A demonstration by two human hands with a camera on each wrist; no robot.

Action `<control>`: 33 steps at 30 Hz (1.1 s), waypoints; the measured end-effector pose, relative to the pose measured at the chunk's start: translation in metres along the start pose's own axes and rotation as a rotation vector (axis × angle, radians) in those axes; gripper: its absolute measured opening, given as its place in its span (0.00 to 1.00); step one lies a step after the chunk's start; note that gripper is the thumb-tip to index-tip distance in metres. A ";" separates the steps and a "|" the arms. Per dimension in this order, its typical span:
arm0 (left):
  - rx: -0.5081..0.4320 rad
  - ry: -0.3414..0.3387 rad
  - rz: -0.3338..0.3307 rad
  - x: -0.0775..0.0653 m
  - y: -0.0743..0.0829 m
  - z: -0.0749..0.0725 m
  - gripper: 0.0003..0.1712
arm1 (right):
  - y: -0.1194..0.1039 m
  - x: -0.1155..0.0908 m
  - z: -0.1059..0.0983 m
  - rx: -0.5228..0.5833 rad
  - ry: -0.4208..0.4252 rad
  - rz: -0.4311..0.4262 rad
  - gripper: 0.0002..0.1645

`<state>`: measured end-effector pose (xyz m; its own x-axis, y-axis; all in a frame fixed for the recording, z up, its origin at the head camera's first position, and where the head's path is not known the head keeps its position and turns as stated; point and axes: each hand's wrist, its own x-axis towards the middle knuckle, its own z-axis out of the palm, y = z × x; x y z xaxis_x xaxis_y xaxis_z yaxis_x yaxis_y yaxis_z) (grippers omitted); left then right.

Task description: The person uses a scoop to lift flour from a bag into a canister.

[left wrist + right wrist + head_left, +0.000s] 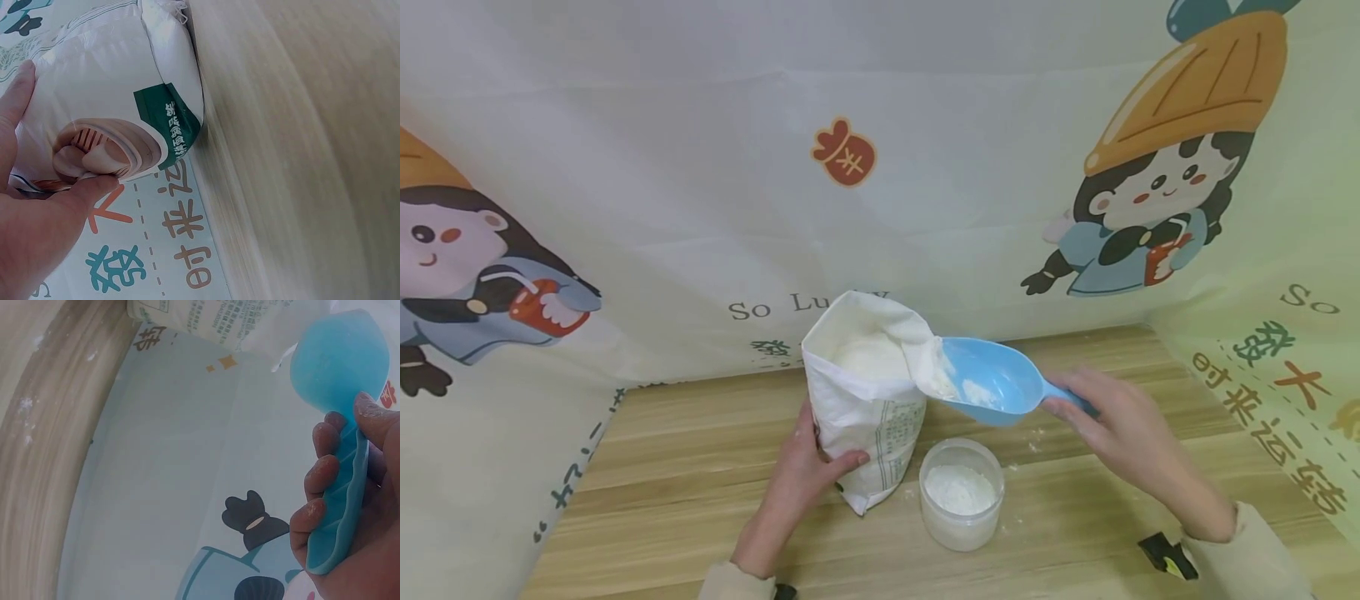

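Observation:
A white flour bag (pixel 857 421) stands open-topped on the table, with white flour (pixel 871 357) showing inside. My left hand (pixel 801 471) grips its lower side, thumb in front; the left wrist view shows the bag's printed steamed buns (pixel 100 156) and green label. My right hand (pixel 1123 429) holds a blue scoop (pixel 1003 379) by its handle. The scoop's front end overlaps the bag's right rim, with white flour at its lip and a little in its bowl. In the right wrist view, fingers (pixel 322 469) dusted with powder wrap the ridged handle.
A clear round tub (pixel 961 532) with white flour in it stands in front of the bag, below the scoop. White specks dot the wooden table (pixel 677 483) near it. Printed cloth walls (pixel 700 167) rise behind and at both sides.

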<state>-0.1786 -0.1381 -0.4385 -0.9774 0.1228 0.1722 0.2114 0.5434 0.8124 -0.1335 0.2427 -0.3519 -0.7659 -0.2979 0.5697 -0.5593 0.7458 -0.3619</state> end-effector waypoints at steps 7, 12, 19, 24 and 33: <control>0.004 -0.003 -0.009 0.001 0.000 0.000 0.65 | 0.005 -0.009 -0.005 0.016 -0.018 -0.005 0.17; 0.014 -0.003 -0.023 0.001 0.000 0.000 0.65 | 0.010 -0.017 -0.008 -0.002 -0.030 -0.006 0.16; 0.017 -0.003 -0.026 0.001 -0.001 0.000 0.65 | 0.016 -0.026 -0.010 -0.008 -0.036 -0.040 0.16; 0.005 0.001 -0.013 0.001 -0.002 0.000 0.65 | 0.021 -0.034 -0.012 -0.025 -0.047 -0.064 0.16; 0.006 0.002 -0.006 0.001 -0.001 0.000 0.65 | 0.029 -0.045 -0.019 -0.103 -0.086 -0.090 0.15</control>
<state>-0.1801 -0.1386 -0.4389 -0.9786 0.1176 0.1687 0.2056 0.5493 0.8099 -0.1098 0.2891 -0.3741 -0.7409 -0.4132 0.5294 -0.5950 0.7695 -0.2321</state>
